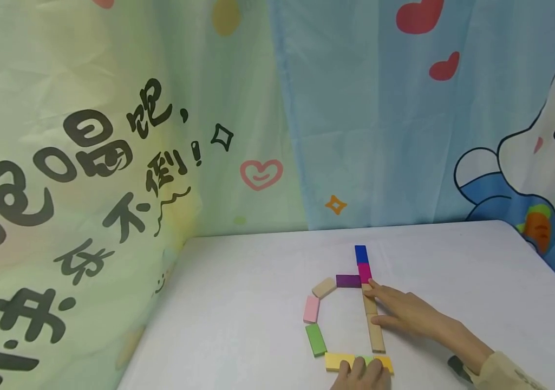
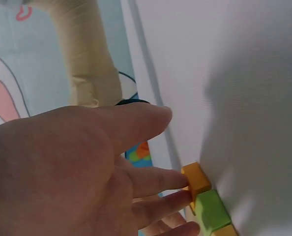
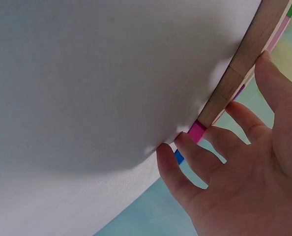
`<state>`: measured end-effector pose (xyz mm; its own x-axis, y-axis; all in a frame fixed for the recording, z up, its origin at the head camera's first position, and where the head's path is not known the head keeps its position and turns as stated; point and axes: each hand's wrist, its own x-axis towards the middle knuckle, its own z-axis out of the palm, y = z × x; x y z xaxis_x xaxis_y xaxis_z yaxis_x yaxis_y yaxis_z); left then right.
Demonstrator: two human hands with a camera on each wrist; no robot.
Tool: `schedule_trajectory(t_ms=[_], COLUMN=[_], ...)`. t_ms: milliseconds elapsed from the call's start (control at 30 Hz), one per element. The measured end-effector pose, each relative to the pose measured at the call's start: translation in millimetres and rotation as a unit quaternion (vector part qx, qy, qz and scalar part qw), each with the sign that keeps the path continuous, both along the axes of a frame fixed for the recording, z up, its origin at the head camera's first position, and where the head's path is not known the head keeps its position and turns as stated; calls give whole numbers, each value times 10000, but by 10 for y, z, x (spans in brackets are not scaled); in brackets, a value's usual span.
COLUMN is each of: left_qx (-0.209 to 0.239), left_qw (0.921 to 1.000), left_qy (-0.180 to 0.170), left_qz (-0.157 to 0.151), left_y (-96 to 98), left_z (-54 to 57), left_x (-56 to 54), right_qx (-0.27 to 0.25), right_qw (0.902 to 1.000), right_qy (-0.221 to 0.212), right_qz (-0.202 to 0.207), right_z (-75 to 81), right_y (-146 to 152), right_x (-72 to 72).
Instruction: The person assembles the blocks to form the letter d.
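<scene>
Flat blocks form a d-like outline. Its straight side runs from a blue block [image 1: 361, 254] and a magenta block [image 1: 364, 273] down through plain wooden blocks [image 1: 376, 334]. The curve has a purple block [image 1: 348, 280], a slanted wooden block [image 1: 324, 287], a pink block [image 1: 311, 309] and a green block [image 1: 315, 339]. Along the bottom lie a yellow block [image 1: 339, 361], a light green block [image 2: 212, 210] and an orange block [image 2: 197, 178]. My left hand [image 1: 361, 375] touches this bottom row with extended fingertips. My right hand [image 1: 406, 311] rests spread fingers along the wooden blocks.
The blocks lie on a white-covered table [image 1: 228, 303]. Behind and to the left hangs a printed curtain [image 1: 238, 108] with hearts, lettering and a cartoon animal. A dark object [image 1: 458, 368] shows beneath the right sleeve [image 1: 503, 371].
</scene>
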<state>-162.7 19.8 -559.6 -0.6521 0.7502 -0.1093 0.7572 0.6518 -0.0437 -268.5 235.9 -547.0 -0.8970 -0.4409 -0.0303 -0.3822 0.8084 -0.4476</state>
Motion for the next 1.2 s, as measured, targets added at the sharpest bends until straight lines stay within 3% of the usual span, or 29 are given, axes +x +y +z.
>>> schedule_trajectory(t_ms=[233, 500, 733, 967, 1200], left_qx=[-14, -92, -158, -87, -75], left_qw=[9994, 9998, 9998, 9996, 9998], left_qy=[337, 191, -51, 256, 187], left_qz=[96, 12, 125, 41, 62], left_y=[-22, -57, -42, -61, -46], left_z=[27, 22, 10, 33, 35], left_x=[10, -18, -34, -28, -59], right_qx=[36, 4, -4, -46, -107], right_qw=[10000, 10000, 10000, 9999, 9998], right_qy=[-12, -14, -26, -72, -131], right_qz=[88, 97, 81, 104, 115], right_z=[-3, -4, 3, 20, 36], right_y=[-7, -15, -13, -14, -13], right_x=[-14, -8, -4, -21, -16])
